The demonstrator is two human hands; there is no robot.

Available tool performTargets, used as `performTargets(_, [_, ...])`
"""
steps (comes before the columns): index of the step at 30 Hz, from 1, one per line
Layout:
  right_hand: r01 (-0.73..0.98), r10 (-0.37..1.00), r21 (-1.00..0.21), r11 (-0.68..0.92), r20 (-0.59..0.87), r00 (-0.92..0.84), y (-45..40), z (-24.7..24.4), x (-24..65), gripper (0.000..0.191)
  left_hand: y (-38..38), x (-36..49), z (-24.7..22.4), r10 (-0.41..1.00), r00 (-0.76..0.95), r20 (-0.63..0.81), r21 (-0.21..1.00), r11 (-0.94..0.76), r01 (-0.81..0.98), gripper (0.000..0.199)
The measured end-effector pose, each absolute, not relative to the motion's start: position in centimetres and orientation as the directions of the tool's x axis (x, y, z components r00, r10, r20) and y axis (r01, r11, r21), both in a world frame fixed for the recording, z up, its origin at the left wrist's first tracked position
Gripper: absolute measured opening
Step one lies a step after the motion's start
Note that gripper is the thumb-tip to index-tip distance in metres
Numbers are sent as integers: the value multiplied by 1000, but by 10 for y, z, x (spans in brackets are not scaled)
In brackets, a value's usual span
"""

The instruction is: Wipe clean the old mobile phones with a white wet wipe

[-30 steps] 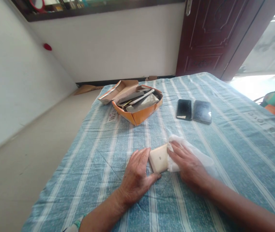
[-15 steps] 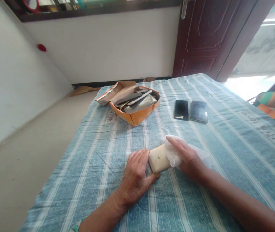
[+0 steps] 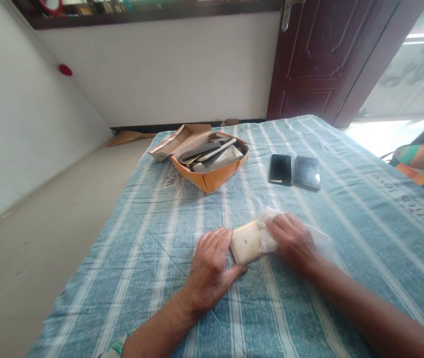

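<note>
A gold phone (image 3: 245, 242) lies back side up on the striped blue cloth, its right part covered by a thin white wipe (image 3: 268, 219). My left hand (image 3: 214, 266) grips the phone's left end, fingers along the far side and thumb at the near corner. Bunched in my right hand (image 3: 292, 241) is the wipe, pressed on the right part of the phone; its loose end trails to the right past the wrist.
An open orange box (image 3: 215, 180) full of phones and flat items stands beyond the hands. Right of it lie a black phone (image 3: 280, 169) and a dark flat device (image 3: 307, 172), side by side. The bed's left edge drops to the floor.
My right hand has moved slightly right with the wipe, and its fingers are more curled. More of the phone's back shows. My left hand has hardly moved.
</note>
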State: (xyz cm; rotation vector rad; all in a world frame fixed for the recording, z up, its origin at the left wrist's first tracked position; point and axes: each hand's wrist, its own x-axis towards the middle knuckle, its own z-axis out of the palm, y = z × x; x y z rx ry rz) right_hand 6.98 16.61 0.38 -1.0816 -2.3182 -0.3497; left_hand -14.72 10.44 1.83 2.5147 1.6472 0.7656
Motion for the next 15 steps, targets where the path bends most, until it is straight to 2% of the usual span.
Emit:
performTargets(3, [749,588,46,661,589,-555,167,3,65,34,105,-147,18,868,312,386,294,-436,850,71])
performTargets(11, [745,611,95,661,508,-607,165,5,39,22,106,-149,14,852,312,420,263,-443,857,72])
performTargets(15, [658,547,108,745,466,-695,154,10,23,22,106,-151,10,827,329,457,226,-465,856,61])
